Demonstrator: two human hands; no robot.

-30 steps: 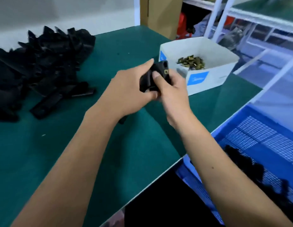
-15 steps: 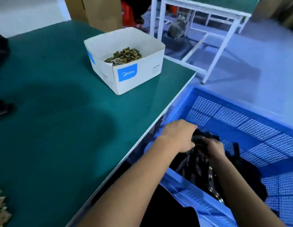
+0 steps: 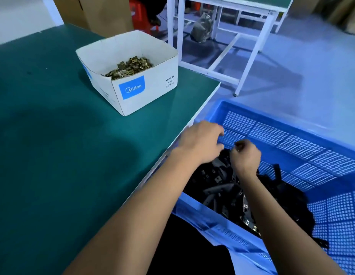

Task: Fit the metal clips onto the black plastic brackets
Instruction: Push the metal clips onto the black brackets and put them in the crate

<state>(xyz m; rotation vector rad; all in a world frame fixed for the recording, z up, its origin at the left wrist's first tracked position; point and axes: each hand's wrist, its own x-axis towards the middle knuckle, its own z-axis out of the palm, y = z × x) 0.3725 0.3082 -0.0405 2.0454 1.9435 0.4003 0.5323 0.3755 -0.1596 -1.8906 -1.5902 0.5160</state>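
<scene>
1. Half a second back both hands were pressed together down in the pile of black brackets point(image 3: 218, 187); now the left hand point(image 3: 200, 141) sits higher, over the near left corner of the blue crate point(image 3: 291, 139), fingers loosely spread and holding nothing, blurred.
2. The right hand point(image 3: 245, 157) has also come up off the pile; its fingers are curled, and whether they pinch anything cannot be told.
3. A white carton point(image 3: 151, 92) holding brass metal clips point(image 3: 129, 67) stands near the right edge of the green table point(image 3: 53, 135), well apart from both hands.
4. The brackets, several with clips fitted, lie in the crate just beneath both hands and under the right forearm.
5. A white table frame point(image 3: 250, 60) stands behind the crate.
</scene>
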